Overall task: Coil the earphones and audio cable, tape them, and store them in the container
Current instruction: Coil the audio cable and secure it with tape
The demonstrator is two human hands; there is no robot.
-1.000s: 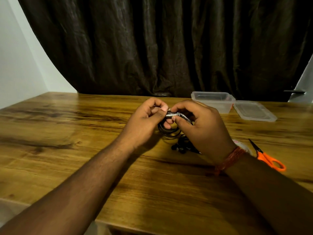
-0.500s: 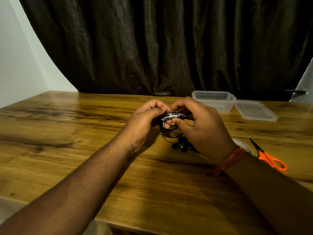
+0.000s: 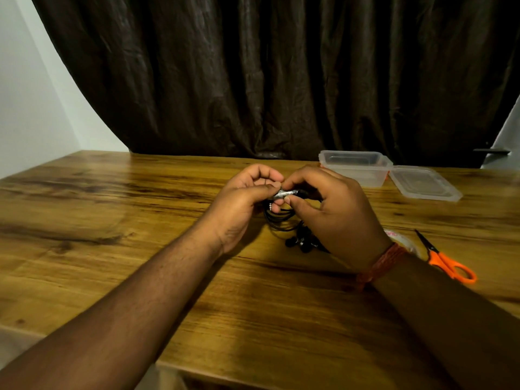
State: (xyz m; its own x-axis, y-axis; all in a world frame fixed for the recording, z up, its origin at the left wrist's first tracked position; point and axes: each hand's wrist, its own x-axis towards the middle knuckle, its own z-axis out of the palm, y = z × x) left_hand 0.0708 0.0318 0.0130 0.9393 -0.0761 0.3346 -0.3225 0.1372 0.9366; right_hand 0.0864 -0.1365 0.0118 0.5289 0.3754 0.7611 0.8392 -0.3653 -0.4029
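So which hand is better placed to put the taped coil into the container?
Probably the right hand. The open container stands on the right side of the table, just beyond that hand, which already pinches the coil. The left hand would have to cross over.

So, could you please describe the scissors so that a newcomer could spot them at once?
Start at the wooden table and go to its right side, past the person's right hand. The scissors lie flat there beside a tape roll; their bright orange handles are unique among the clear plastic nearby.
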